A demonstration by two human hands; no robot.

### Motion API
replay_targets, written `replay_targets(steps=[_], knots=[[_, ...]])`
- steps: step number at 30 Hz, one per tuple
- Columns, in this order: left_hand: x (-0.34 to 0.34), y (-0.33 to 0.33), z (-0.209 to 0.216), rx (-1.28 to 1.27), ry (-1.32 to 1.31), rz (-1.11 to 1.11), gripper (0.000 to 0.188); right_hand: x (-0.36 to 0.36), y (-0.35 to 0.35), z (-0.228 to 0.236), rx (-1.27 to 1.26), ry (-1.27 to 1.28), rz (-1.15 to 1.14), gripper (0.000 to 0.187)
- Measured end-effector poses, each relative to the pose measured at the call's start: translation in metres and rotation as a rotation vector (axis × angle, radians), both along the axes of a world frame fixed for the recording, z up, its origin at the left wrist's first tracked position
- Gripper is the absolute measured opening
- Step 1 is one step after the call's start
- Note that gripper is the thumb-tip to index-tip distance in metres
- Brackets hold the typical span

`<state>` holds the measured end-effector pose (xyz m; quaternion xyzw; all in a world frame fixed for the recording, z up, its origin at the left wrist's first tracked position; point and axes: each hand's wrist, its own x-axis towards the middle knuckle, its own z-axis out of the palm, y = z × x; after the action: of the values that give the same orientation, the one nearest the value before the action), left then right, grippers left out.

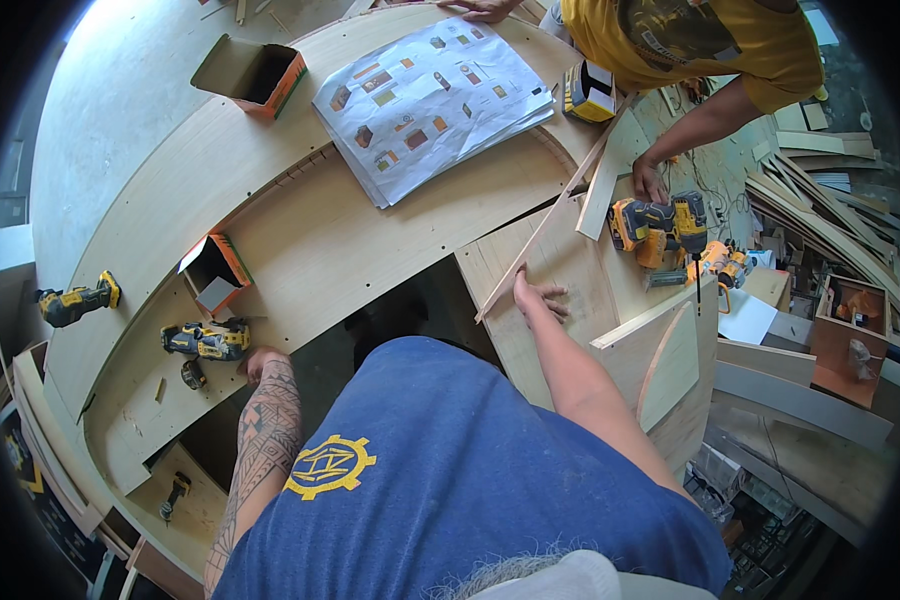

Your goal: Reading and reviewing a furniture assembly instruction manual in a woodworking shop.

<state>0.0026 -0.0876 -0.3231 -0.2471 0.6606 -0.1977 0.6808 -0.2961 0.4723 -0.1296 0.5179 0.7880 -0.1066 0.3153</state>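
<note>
My right hand rests on a plywood panel, fingers stretched out and apart. Its thumb side is against a long thin wood strip that slants across the panel. My left hand is at the inner edge of a curved plywood top, just right of a yellow and black power tool; its fingers are mostly hidden. A small black cylindrical part and a short wood piece lie near that tool. Printed drawing sheets are spread on the far part of the top.
A person in a yellow shirt leans in at the far right, one hand near several cordless drills. Open cardboard boxes stand on the plywood. Another cordless tool lies far left. Stacked boards lie at right.
</note>
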Motion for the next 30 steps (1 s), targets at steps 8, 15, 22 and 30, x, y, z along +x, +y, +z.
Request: replay_targets(steps=[8,15,22,30], knots=[[-0.05,0.051,0.074,-0.007,-0.056,0.067,0.029,0.0,0.002,0.002,0.035,0.027,-0.022,0.139],[-0.002,-0.014,-0.01,0.045,-0.218,0.185,0.036,-0.001,-0.003,-0.003,0.015,0.017,-0.01,0.14],[0.0,0.0,-0.005,-0.278,0.169,0.241,0.043,0.0,-0.003,0.004,0.01,0.01,-0.015,0.139],[-0.009,0.016,0.011,-0.028,-0.02,-0.054,0.055,0.001,0.002,0.001,0.013,0.012,-0.001,0.138]])
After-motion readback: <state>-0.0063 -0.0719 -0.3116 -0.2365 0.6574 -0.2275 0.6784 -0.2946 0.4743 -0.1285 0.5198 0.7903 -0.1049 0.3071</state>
